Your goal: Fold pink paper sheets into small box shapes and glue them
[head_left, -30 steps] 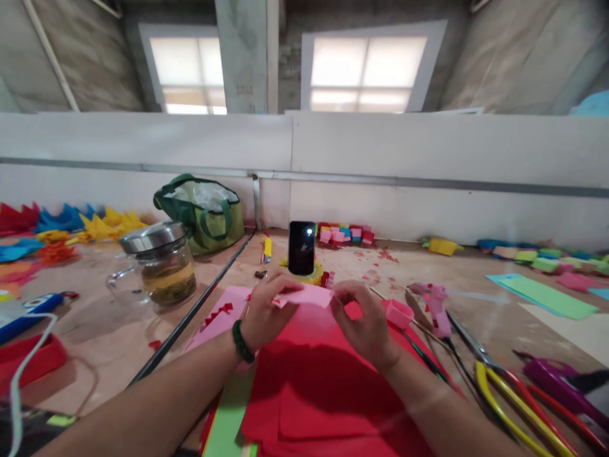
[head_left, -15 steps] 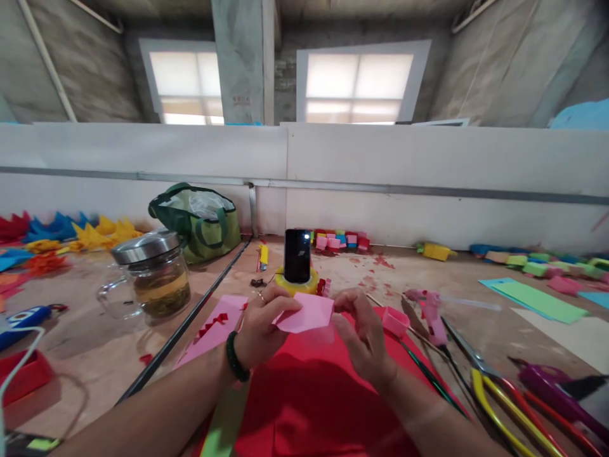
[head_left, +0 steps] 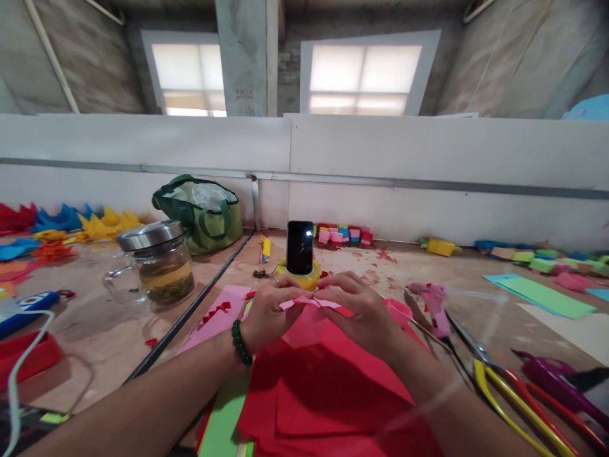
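Between my two hands is a piece of pink paper [head_left: 311, 303], seen nearly edge-on above a stack of red paper [head_left: 333, 393]. My left hand [head_left: 273, 311], with a dark green beaded bracelet at the wrist, pinches its left side. On the right side, the thumb and fingers of my right hand [head_left: 354, 304] close on the same paper, fingertips almost meeting the left ones. The fingers cover much of the paper, so its folds are hard to make out. Beyond the hands a phone [head_left: 300, 247] stands upright on a yellow tape roll [head_left: 304, 277].
Left of the hands stand a glass tea mug [head_left: 164, 273] and a green bag [head_left: 214, 222]. To the right lie a pink glue gun [head_left: 435, 304], scissors [head_left: 490, 371] and a purple glue gun [head_left: 556, 381]. Small paper boxes [head_left: 337, 235] line the wall.
The pink paper has gone from facing up flat to nearly edge-on. My right hand has moved left, its fingers now over the paper close to my left fingers. The view has tilted slightly.
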Motion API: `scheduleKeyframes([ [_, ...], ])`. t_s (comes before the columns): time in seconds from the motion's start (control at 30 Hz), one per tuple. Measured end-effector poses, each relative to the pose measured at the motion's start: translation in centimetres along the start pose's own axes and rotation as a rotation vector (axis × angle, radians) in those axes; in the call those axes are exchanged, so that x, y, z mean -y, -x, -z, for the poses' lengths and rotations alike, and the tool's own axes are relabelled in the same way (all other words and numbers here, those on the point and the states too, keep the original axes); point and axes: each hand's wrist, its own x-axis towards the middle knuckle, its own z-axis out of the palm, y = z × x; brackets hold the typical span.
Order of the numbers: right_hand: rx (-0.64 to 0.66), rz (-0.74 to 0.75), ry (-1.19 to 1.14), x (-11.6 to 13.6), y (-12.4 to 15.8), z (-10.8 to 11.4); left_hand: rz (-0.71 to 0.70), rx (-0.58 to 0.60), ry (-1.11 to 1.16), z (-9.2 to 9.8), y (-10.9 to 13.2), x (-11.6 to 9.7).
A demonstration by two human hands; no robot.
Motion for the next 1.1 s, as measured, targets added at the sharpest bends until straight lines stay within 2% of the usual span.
scheduleKeyframes([
  [0.1, 0.020, 0.059, 0.050, 0.1, -0.3, 0.3, 0.041, 0.037, -0.001, -0.2, -0.3, -0.3],
  [0.2, 0.005, 0.029, -0.012, 0.1, -0.2, 0.0, 0.072, 0.061, -0.004, -0.4, -0.4, -0.4],
  [0.5, 0.045, -0.379, -0.472, -0.4, -0.2, -0.8, 0.179, 0.153, -0.003, -0.4, -0.8, 0.0],
  [0.73, 0.099, -0.514, -0.393, -0.3, 0.2, -2.7, 0.299, 0.269, 0.115, -0.9, -0.2, 0.7],
  [0.83, 0.013, -0.606, -0.314, -0.5, 0.4, -3.5, 0.343, 0.272, 0.134, -1.0, -0.1, 1.2],
  [0.9, -0.044, -0.612, -0.314, -0.8, 0.5, -3.6, 0.396, 0.255, 0.146, -0.9, -0.2, 1.5],
  [1.0, -0.037, -0.552, -0.386, -1.3, 0.6, -3.2, 0.478, 0.187, 0.164, -0.6, -0.6, 1.8],
  [1.1, -0.036, -0.465, -0.354, -1.6, 0.9, -3.1, 0.510, 0.110, 0.175, -0.3, -0.8, 1.9],
])
